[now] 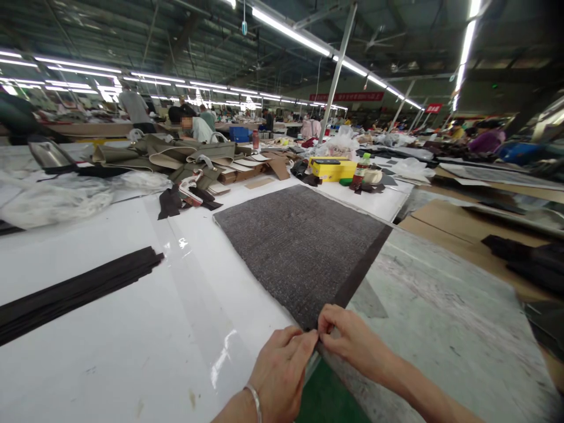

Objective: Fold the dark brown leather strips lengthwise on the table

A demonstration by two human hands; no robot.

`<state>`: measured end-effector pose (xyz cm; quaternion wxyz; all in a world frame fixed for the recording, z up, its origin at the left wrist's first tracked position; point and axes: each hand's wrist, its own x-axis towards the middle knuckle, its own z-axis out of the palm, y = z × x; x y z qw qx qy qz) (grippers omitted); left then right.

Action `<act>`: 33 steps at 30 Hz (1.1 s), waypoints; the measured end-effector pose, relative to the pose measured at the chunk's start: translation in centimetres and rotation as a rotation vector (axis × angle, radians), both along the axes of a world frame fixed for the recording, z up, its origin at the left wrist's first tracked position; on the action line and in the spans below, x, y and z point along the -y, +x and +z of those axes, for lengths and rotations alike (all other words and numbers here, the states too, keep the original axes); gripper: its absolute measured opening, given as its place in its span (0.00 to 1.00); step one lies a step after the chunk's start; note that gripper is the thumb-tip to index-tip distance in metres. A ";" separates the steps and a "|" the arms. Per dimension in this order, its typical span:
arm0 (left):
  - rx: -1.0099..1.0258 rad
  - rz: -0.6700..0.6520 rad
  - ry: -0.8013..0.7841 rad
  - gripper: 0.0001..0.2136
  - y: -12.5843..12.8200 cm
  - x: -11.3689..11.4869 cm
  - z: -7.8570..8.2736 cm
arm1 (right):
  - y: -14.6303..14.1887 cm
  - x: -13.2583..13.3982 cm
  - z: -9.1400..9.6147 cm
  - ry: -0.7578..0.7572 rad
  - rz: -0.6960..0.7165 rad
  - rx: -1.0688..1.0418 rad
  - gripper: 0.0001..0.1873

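Observation:
A dark grey, speckled fabric panel point(299, 247) lies flat across the white table, with a smooth darker strip point(363, 264) running along its right edge. At the panel's near corner, my left hand point(284, 364) presses down with its fingers together on the edge. My right hand point(341, 332) pinches the same corner, where the strip ends, its thumb and forefinger closed. The fingertips of both hands almost meet there and hide the corner itself. Around my left wrist sits a pale bracelet point(254, 402).
To the left lies a stack of dark strips point(79, 288). Beyond the panel stand a yellow box point(331, 169) and a bottle point(361, 170). Olive-coloured pieces point(176, 154) are piled at the back left, near clear plastic point(57, 197). A grey-green worn surface point(445, 305) adjoins on the right.

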<state>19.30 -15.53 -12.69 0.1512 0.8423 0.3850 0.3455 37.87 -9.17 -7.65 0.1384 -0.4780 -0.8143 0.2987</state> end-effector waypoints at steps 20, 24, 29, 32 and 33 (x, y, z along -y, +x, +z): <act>-0.160 0.015 -0.005 0.22 0.1 -0.7 -0.6 | 0.1 2.9 -0.2 0.144 0.023 -0.003 0.13; -0.100 0.031 -0.064 0.24 0.2 -0.8 -0.5 | -0.8 3.2 -1.0 0.250 -0.022 0.160 0.11; -0.072 0.022 -0.079 0.23 0.2 -0.6 -0.6 | -1.5 3.0 -1.2 0.292 -0.035 0.244 0.09; -0.079 0.024 -0.090 0.24 0.2 -0.5 -0.8 | -1.5 3.0 -1.3 0.254 -0.047 0.228 0.10; -0.085 0.027 -0.094 0.24 0.2 -0.5 -0.8 | -1.5 3.0 -1.4 0.244 -0.055 0.223 0.10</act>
